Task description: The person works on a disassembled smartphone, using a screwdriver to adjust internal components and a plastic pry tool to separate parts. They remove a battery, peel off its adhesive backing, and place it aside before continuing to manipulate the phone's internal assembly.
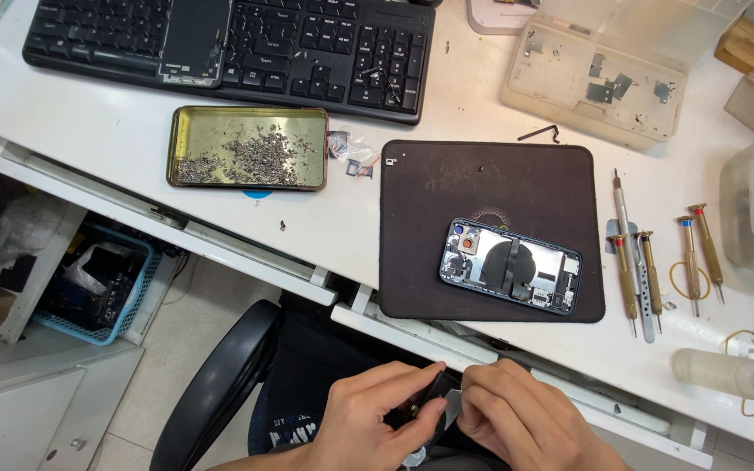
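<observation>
Low in the head view, below the desk edge, my left hand [377,417] and my right hand [521,417] meet over my lap. Between them they pinch a small dark part [429,392] with a pale sliver beside it; most of it is hidden by my fingers. On the desk above, an opened phone housing [510,265] lies face up on a dark brown mat [482,183], its inner parts exposed. Neither hand touches the phone or the mat.
A gold metal tray [220,126] holding several tiny screws sits left of the mat. A black keyboard [307,44] lies at the back. Several screwdrivers [647,262] lie to the right, with a clear parts box [613,61] and a white squeeze bottle [726,373]. A black chair [220,384] stands below.
</observation>
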